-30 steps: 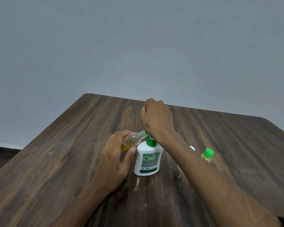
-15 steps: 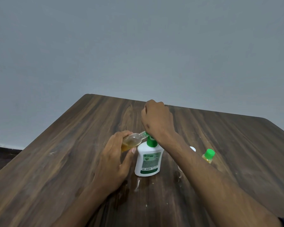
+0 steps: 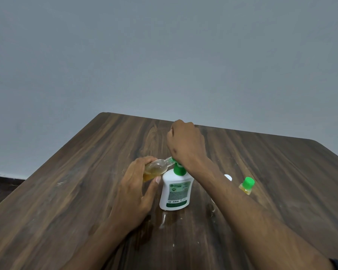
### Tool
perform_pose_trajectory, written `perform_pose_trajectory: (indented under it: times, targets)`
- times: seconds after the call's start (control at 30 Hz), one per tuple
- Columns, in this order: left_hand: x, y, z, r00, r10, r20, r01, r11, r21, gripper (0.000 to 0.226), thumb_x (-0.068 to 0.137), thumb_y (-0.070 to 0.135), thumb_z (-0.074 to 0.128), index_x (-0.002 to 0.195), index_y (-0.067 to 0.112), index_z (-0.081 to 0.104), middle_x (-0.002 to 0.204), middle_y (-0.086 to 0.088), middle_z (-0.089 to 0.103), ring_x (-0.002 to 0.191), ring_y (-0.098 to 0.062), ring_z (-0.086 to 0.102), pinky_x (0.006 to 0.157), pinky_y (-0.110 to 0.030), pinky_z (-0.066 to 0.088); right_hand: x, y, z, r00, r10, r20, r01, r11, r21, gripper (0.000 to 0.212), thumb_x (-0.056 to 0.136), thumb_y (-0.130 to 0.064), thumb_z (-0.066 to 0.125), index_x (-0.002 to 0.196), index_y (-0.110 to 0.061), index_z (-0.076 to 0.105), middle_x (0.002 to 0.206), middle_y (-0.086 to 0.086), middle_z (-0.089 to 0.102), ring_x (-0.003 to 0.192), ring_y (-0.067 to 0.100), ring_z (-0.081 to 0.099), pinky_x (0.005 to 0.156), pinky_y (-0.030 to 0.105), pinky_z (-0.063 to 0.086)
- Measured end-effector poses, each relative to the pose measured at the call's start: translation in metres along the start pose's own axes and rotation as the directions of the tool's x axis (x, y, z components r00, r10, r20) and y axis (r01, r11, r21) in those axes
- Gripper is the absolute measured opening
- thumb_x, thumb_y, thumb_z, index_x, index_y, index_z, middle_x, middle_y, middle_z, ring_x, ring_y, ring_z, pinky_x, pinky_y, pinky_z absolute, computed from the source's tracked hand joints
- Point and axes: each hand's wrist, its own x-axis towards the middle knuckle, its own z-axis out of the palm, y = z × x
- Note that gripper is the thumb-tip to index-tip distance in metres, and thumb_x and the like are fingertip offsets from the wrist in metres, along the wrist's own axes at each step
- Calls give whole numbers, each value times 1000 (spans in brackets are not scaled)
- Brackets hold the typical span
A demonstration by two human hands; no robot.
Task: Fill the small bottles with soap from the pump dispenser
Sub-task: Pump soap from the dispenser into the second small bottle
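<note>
Nothing moved: left hand (image 3: pixel 133 191) grips small bottle (image 3: pixel 154 169); right hand (image 3: pixel 185 145) presses pump dispenser (image 3: pixel 175 191); capped bottle (image 3: pixel 246 185) beside.

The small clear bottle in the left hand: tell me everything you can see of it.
The small clear bottle looks like transparent plastic, with a rounded body and a narrow neck. It is uncapped and partly filled with amber liquid pooled at its lower side. The left hand grips its base, tilting it nearly on its side, above the wooden table. Its mouth meets the green spout of the white pump dispenser, under the right hand on the pump head.
</note>
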Motion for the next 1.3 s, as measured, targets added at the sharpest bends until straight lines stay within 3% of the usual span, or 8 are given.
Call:
perform_pose_trajectory:
  times: [0.1, 0.23, 0.37, 0.63, 0.77, 0.87, 0.97, 1.3]
  targets:
    - [0, 0, 1, 1000, -13, -2, 13, 1000, 1, 34, 102, 35, 57, 133, 23, 55, 123, 14, 61, 112, -1, 61, 92, -13, 47, 1, -1, -2, 1000, -17, -14, 17, 1000, -3, 23, 103, -21, 42, 85, -13, 55, 78, 2, 56, 71, 26, 59, 63, 36, 45]
    - [-1, -1, 0, 1000, -4, 3, 4, 1000, 8, 33, 102, 33, 57, 133, 23, 54, 122, 14, 61, 111, -1, 61, 92, -13, 47, 0, 0, 0, 1000, -2, -3, 2, 1000, -2, 27, 102, -19, 43, 78, -14, 52, 71, 1, 52, 67, 25, 57, 59, 33, 39]
    - [0, 1, -1, 1000, -10, -2, 10, 1000, 0, 34, 101, 33, 57, 133, 21, 56, 121, 12, 62, 110, -3, 62, 90, -15, 47, 1, 0, -2, 1000, -16, -23, 16, 1000, -2, 22, 103, -21, 43, 86, -12, 55, 79, 3, 56, 72, 27, 58, 64, 36, 42]
    - [0, 2, -2, 1000, -6, 1, 6, 1000, -1, 34, 102, 34, 56, 133, 20, 56, 122, 11, 62, 111, -3, 62, 91, -15, 47, 0, 0, -2, 1000, -19, -23, 19, 1000, 4, 23, 103, -21, 43, 85, -13, 53, 78, 3, 56, 70, 26, 57, 62, 34, 42]
    - [-1, 1, -2, 1000, -5, 9, 5, 1000, 9, 33, 102, 31, 59, 133, 19, 57, 122, 10, 63, 112, -2, 61, 94, -14, 47, -1, 0, -1, 1000, -3, -1, 3, 1000, -7, 26, 103, -20, 43, 78, -14, 50, 71, -1, 48, 65, 24, 51, 56, 33, 33]
    - [0, 2, -1, 1000, -11, 11, 11, 1000, 9, 34, 100, 26, 62, 133, 18, 57, 123, 9, 63, 113, -2, 61, 95, -13, 46, 1, -1, -2, 1000, -17, -26, 17, 1000, -5, 24, 103, -21, 42, 83, -13, 54, 76, 2, 55, 68, 25, 56, 60, 34, 38]
    - [0, 2, -2, 1000, -9, 8, 9, 1000, 5, 33, 101, 27, 60, 132, 19, 57, 122, 10, 63, 112, -2, 61, 94, -12, 45, 0, 0, 2, 1000, 5, -16, -5, 1000, 4, 30, 102, -20, 42, 72, -16, 45, 69, 0, 50, 61, 22, 51, 54, 31, 32]
    - [-1, 2, -1, 1000, -12, 5, 12, 1000, -1, 34, 101, 29, 59, 134, 21, 55, 123, 11, 62, 113, -2, 61, 94, -12, 46, 0, -1, 0, 1000, -4, -1, 4, 1000, -22, 26, 103, -20, 44, 78, -15, 49, 67, -2, 45, 61, 20, 49, 59, 32, 36]
